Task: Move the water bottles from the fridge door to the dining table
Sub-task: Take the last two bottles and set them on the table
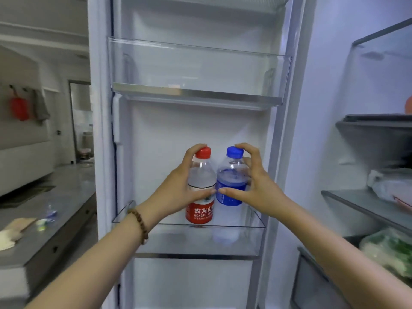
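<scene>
Left forearm: reaches in from the lower left, with a brown bead bracelet (139, 224) on the wrist.
Right forearm: reaches in from the lower right, bare.
Left grip (178, 188): curled round the red-capped bottle (200, 210), fingers behind it up to the cap, thumb across the front just above the red label.
Right grip (256, 188): curled round the blue-capped bottle (231, 186), fingertips at the cap, thumb across the blue label.
Thumbs: their tips all but meet between the two bottles.
Bottles: upright, side by side and close together in the lower door shelf (178, 241). The red one's base shows at the shelf's front rim. The blue one's lower part shows blurred through the clear front wall.
Upper door shelf (200, 70): clear plastic, above the bottles.
Fridge interior: open on the right, with a white bag (390, 186) on a glass shelf and bagged greens (388, 250) below it.
Worktop (66, 197): grey, left of the door, carrying a small bottle (50, 214).
Far wall: a red item (19, 108) hangs from a hook.
</scene>
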### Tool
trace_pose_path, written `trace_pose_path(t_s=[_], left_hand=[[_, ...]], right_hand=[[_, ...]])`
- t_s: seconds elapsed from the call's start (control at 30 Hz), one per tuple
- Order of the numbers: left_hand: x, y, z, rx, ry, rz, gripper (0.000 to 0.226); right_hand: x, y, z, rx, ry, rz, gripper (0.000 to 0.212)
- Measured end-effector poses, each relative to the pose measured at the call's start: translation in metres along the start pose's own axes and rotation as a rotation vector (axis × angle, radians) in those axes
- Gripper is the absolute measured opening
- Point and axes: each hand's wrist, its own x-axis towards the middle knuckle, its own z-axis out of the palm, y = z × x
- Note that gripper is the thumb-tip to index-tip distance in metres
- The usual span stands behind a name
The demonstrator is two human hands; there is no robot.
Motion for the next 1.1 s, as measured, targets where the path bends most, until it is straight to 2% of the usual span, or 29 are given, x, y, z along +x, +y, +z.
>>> trace_pose_path(t_s=[0.33,0.6,0.73,0.83,1.1], left_hand=[[-0.027,0.02,-0.005,0.036,0.168,0.028,0.089],[-0.046,0.069,-0.071,0.062,0.393,0.184,0.088],[-0.072,0.073,-0.11,0.078,0.395,0.196,0.09],[-0.096,0.06,-0.137,0.07,0.405,0.132,0.093],[-0.174,-0.022,-0.242,0.096,0.495,-0.044,0.097]], right_hand=[[-0.006,-0.007,0.006,0.062,0.079,-0.127,0.084],[0.007,-0.069,0.002,0.19,0.252,-0.345,0.084],[0.017,-0.102,0.02,0.273,0.196,-0.403,0.085],[0.023,-0.12,0.052,0.364,0.146,-0.388,0.086],[0.05,-0.176,0.193,0.53,-0.009,-0.343,0.084]])
